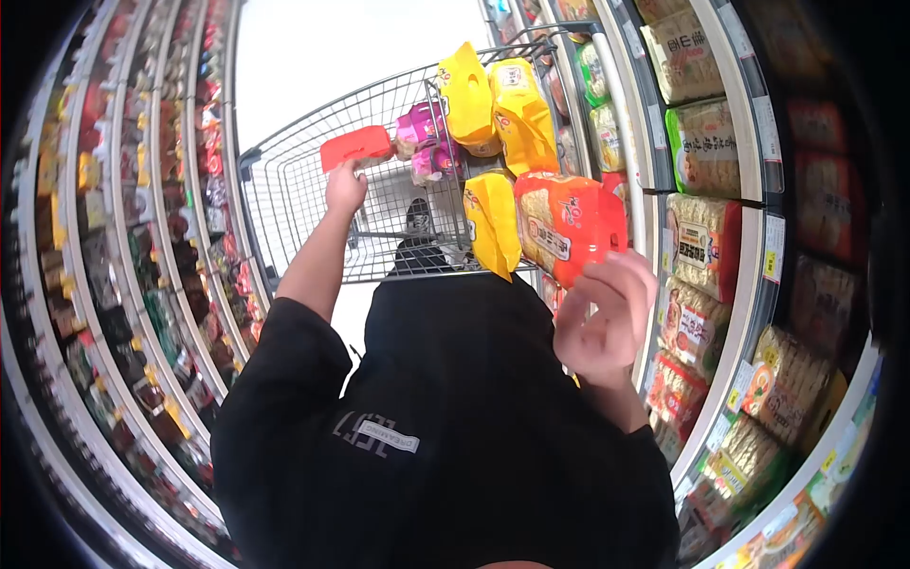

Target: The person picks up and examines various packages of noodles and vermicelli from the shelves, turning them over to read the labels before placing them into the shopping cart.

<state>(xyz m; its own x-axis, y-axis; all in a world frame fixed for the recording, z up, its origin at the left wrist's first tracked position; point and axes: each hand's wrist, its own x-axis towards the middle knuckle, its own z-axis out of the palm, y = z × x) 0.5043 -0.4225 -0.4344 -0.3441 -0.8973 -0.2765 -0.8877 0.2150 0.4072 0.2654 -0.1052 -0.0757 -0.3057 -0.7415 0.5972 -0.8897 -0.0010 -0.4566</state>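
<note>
Black shirt [464,379], lower centre: patch reads "DREAMING". Cart [294,194], upper centre: red bag [569,218], yellow bags [524,123]. Left hand [346,190]: fingers gripping red item [355,146]. Right hand [607,313], right of centre: fingers half-open.

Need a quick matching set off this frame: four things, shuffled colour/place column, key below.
1. left hand
2. right hand
3. purple packs
4. worn top

A. between the red item and the yellow bags
B. black, with lettering
C. at the red item
D. nearest the large red bag

Pairs: 1-C, 2-D, 3-A, 4-B
</note>
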